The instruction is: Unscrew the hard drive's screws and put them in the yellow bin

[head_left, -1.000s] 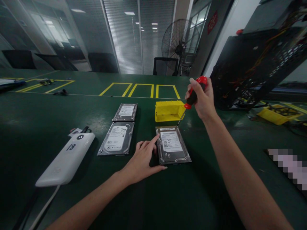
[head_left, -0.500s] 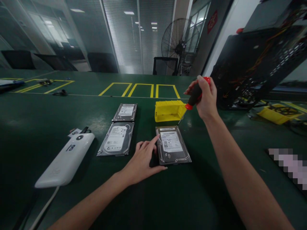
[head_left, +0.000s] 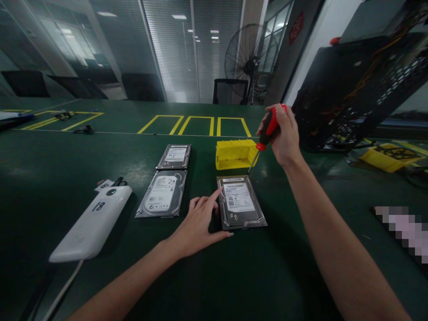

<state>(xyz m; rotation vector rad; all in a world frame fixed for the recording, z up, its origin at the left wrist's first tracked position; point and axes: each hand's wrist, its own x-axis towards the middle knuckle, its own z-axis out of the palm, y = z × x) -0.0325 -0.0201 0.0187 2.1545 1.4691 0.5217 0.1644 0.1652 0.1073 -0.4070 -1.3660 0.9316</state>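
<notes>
A silver hard drive [head_left: 245, 214] with a white label lies flat on the green table. My left hand [head_left: 197, 223] holds it at its left side: the index fingertip rests on the left edge, the thumb reaches along the front edge, and the other fingers are bent. My right hand [head_left: 286, 136] is closed around the handle of a red and black screwdriver [head_left: 264, 140]. The screwdriver slants down to the left, its tip at the drive's far right corner. Whether the tip sits in a screw is too small to tell.
Just behind the drive stands a yellow bin [head_left: 236, 156] on its side. Two more hard drives, a far one [head_left: 175, 156] and a near one [head_left: 162, 194], lie to the left. A white power bank [head_left: 93, 227] with a cable is farther left. A black computer case [head_left: 347, 93] stands right.
The screwdriver handle has turned in my right hand, showing more red, and the hand has shifted slightly left and up. My left hand and the drive have stayed put.
</notes>
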